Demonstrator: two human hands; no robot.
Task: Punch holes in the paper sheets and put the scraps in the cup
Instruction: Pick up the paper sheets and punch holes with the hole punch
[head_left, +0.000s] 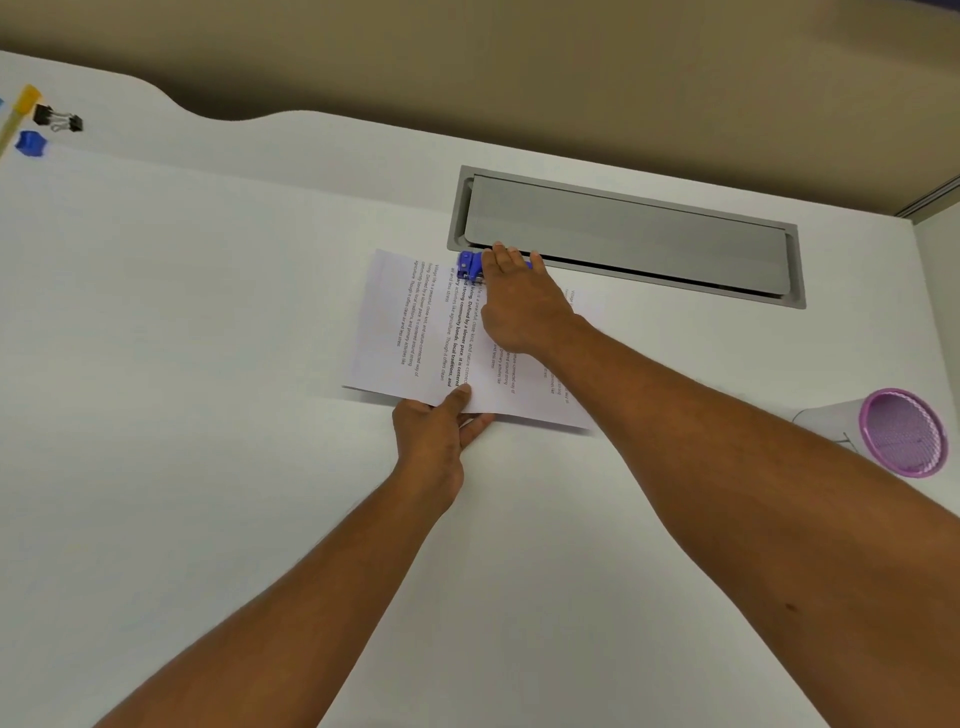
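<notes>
- The right hand (519, 301) lies palm-down, fingers spread flat over the small blue plastic hole punch (470, 266), which sits at the far edge of the printed white paper sheets (415, 332) on the white table (208, 364), just in front of the grey metal cable hatch (623, 228).
- The left hand (434, 431) pinches the near edge of the sheets, thumb on top and fingers beneath.
- The step in hand looks like the punch stroke itself. Press straight down through the palm so the punch does not skid toward the hatch.
- Keep the left pinch firm and the edges squared; the sheets appear slightly fanned, so holes could land out of line.
- How deep the paper sits inside the punch is hidden by the right hand; check before pressing.
- The lilac mesh cup (901, 431) lies tipped on its side, well apart to the right; it probably wants standing upright before scraps go in.
</notes>
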